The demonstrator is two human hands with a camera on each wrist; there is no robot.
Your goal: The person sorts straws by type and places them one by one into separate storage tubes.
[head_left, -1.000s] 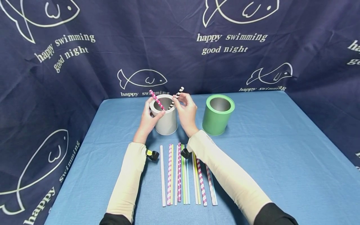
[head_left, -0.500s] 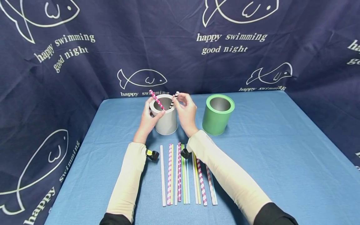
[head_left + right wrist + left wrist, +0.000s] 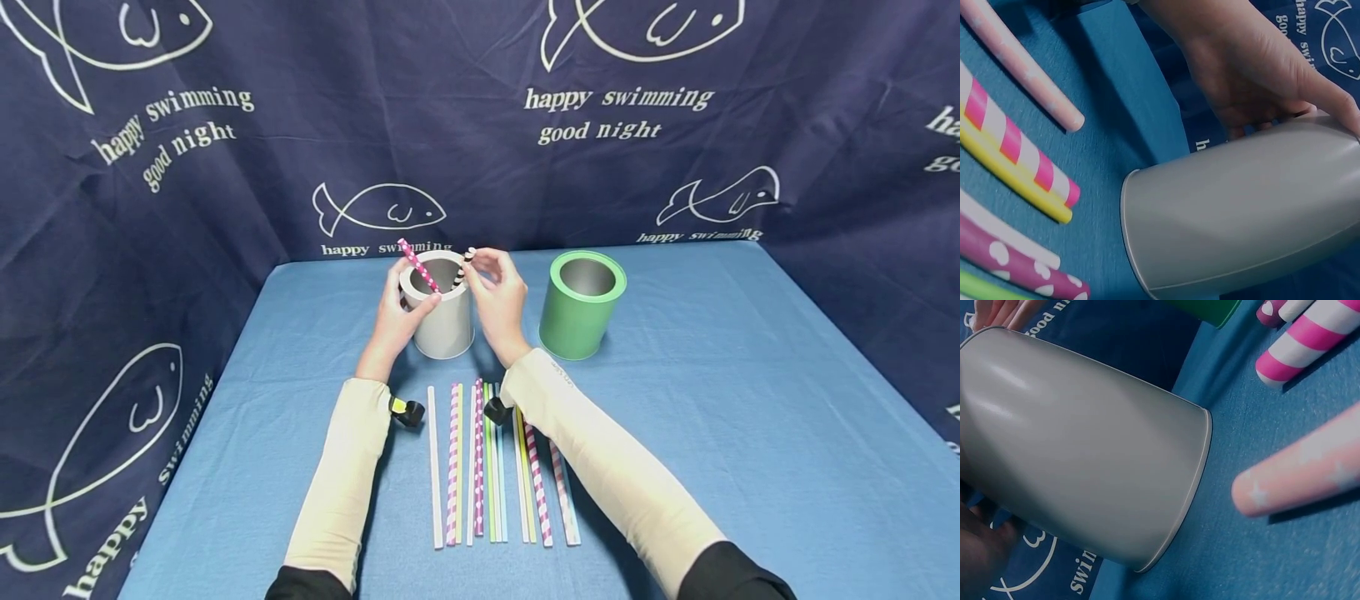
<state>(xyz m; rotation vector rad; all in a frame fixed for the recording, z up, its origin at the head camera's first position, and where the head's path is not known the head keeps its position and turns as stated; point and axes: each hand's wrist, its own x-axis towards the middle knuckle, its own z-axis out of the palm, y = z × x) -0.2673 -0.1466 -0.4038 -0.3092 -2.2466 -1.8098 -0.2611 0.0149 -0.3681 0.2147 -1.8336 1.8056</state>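
the left hand (image 3: pixel 396 323) grips the pale grey can (image 3: pixel 444 332), thumb on the near rim, fingers round its left side. the right hand (image 3: pixel 501 302) pinches a black-and-white striped straw (image 3: pixel 461 273) between thumb and fingertips; it tilts into the can's mouth, lower end hidden inside. a pink dotted straw (image 3: pixel 418 265) leans in the same mouth, its top by the left fingers; whether they touch it i cannot tell. the green can (image 3: pixel 576 321) stands upright to the right, apart from both hands. nearer the body, a row of straws (image 3: pixel 452 467) lies on the blue cloth (image 3: pixel 750 417); the right wrist camera (image 3: pixel 497 410) and right sleeve (image 3: pixel 600 450) block parts of several. a dark fish-print curtain (image 3: pixel 480 142) hangs behind.
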